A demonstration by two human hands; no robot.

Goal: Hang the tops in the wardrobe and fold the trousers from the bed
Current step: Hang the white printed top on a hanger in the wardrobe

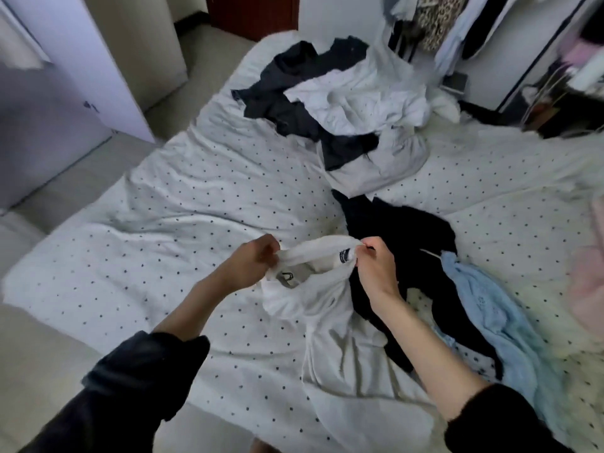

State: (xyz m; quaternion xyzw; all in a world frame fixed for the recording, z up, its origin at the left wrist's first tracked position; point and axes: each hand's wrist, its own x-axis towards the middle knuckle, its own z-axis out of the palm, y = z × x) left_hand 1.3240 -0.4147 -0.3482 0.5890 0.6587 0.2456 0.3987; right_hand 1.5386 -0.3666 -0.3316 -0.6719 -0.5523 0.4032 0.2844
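A white top [330, 308] lies on the dotted bed sheet [163, 197] in front of me. My left hand [251, 259] grips the left side of its neck opening. My right hand [376, 266] pinches the right side, beside a small dark label. The opening is stretched between both hands, and something dark, perhaps a hanger hook, shows inside it. A black garment [405, 237] lies just right of the top, with a light blue one [496, 325] beyond it. Further back sits a pile of dark and white clothes [336, 103].
An open wardrobe [490, 31] with hanging clothes stands at the back right. A pale door or panel [65, 76] is at the left, with floor beside the bed. Pink fabric [588, 282] lies at the right edge.
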